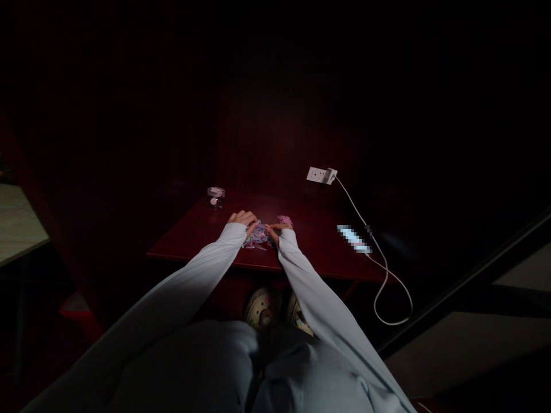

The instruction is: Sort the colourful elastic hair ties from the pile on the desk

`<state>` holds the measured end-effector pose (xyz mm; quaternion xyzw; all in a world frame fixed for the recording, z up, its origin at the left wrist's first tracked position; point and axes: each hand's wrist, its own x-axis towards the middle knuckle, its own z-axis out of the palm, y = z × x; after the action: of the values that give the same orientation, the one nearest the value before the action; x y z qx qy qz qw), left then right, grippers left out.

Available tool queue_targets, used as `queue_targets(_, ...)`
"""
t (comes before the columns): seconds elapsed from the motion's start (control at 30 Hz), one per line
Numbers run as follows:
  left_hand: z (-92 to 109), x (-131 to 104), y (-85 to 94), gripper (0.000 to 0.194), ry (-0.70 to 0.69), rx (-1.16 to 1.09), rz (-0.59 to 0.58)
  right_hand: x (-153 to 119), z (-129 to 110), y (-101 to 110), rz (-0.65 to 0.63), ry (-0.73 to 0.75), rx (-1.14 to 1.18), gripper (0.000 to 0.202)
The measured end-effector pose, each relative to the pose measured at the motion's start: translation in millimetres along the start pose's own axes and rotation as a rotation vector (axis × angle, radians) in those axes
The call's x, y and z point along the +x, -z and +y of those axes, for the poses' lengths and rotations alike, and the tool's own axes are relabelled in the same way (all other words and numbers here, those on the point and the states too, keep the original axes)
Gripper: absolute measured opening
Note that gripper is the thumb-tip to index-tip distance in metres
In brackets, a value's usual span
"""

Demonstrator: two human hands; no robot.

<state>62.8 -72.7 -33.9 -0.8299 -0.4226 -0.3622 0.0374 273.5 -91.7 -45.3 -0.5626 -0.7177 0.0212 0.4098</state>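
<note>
A small loose pile of thin purple, pink and greenish strands (259, 234) lies on the dark red tabletop between my hands. My left hand (243, 219) touches the pile's left side, its fingers bent and closed together. On the other side, my right hand (278, 230) has thumb and finger pinched at the edge of the strands. Whatever either hand grips is too small and dim to make out. Just beyond my right hand is a bright pink bunch (284, 219) of similar material.
A clear lidded jar (216, 197) stands at the table's back left. On the right lies a phone-like device with a blurred bright screen (353, 238). Its white cable (384, 264) loops past the table edge to a charger (330, 175) in the wall socket (316, 174).
</note>
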Motion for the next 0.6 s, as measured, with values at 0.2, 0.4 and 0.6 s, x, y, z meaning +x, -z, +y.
queue_targets(0.2, 1.3, 0.0, 3.2, 0.024, 0.006, -0.009, -0.017, -2.0, -3.4, 2.7, -0.005, -0.014, 0.011, 0.015)
queue_targets(0.4, 7.4, -0.6, 7.9, 0.022, 0.039, 0.008, -0.036, -4.8, -1.3, 2.5, -0.018, 0.054, 0.027, 0.021)
queue_targets(0.6, 4.4, -0.4, 5.2, 0.022, 0.015, -0.002, -0.012, -6.5, -3.6, 5.0, -0.032, 0.039, 0.005, 0.021)
